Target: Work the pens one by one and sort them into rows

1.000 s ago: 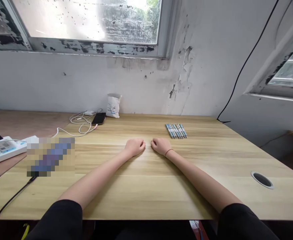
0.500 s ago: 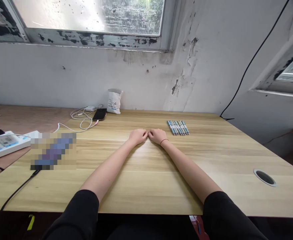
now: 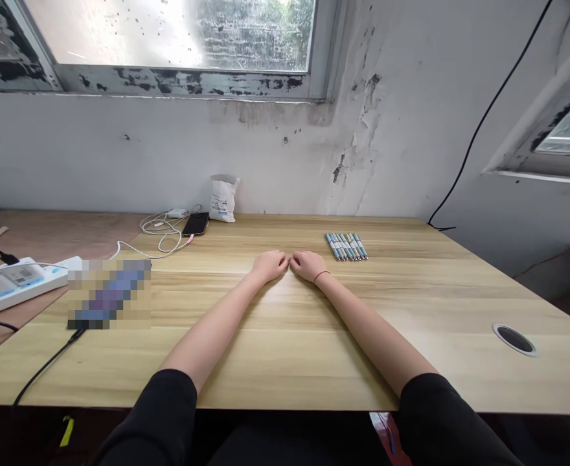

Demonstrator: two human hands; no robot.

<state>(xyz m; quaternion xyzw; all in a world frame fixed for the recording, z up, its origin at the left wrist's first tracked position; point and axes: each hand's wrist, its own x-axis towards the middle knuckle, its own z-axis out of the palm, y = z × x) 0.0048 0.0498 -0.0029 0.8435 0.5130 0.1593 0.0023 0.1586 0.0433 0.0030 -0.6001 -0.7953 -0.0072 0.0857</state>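
My left hand (image 3: 269, 266) rests on the wooden table (image 3: 285, 362) with its fingers curled in a loose fist. Beside it lies my right hand (image 3: 308, 266), also closed, with a thin red string around the wrist. The knuckles of the two hands nearly meet. Nothing shows in either fist. Nearest to my right hand, a little farther back and to the right, several pens (image 3: 346, 247) with pale blue-green patterns lie side by side in a neat row.
At the back left stand a white packet (image 3: 223, 199) and a black phone (image 3: 196, 224) on a white cable (image 3: 163, 241). A blurred-out device (image 3: 113, 294) with a black cord lies left, near a white power strip (image 3: 32, 281). A round cable hole (image 3: 514, 340) is at right.
The view has shifted very slightly. Both hands stay in place on the table, and the pens have not moved.
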